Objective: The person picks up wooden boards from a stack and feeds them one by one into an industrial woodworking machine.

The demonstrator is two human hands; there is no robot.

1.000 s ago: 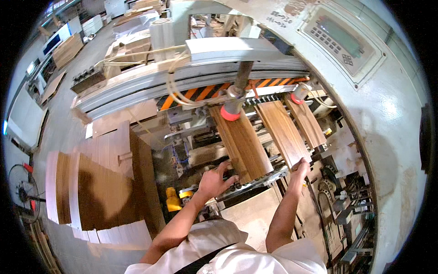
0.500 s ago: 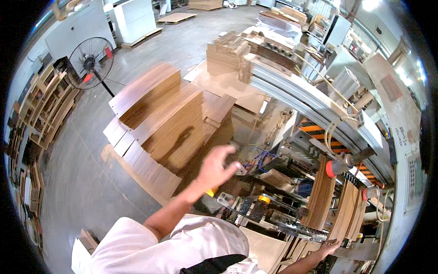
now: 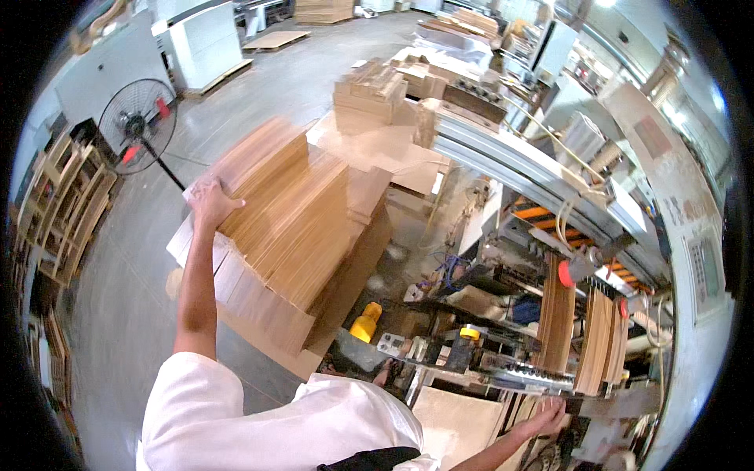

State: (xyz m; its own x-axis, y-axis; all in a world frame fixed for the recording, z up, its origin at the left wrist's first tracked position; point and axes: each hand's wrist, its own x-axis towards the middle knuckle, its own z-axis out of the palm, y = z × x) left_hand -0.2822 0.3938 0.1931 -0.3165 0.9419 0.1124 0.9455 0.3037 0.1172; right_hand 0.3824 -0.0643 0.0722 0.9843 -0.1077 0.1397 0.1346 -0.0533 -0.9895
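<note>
My left hand (image 3: 208,202) lies on the near left end of a tall stack of brown wooden boards (image 3: 298,212), its fingers and thumb spread over the top edge. It touches the boards but does not close round them. My right hand (image 3: 547,414) is beside the machine at the lower right, fingers curled in and nothing visible in them. Just beyond it, narrow wooden boards (image 3: 601,341) stand in the machine. Another board (image 3: 556,314) is to their left, near a red-tipped clamp cylinder (image 3: 572,271).
A long metal beam (image 3: 503,149) spans the machine, with a control panel (image 3: 704,265) on the right. A yellow object (image 3: 365,323) is low between stack and machine. On the left are a black fan (image 3: 137,125) and a wooden rack (image 3: 67,208). More boards (image 3: 369,94) are piled beyond.
My left hand has swung left from near the machine onto the board stack. My right hand has drawn back from the ends of the boards in the machine, and its fingers have curled. The view has shifted.
</note>
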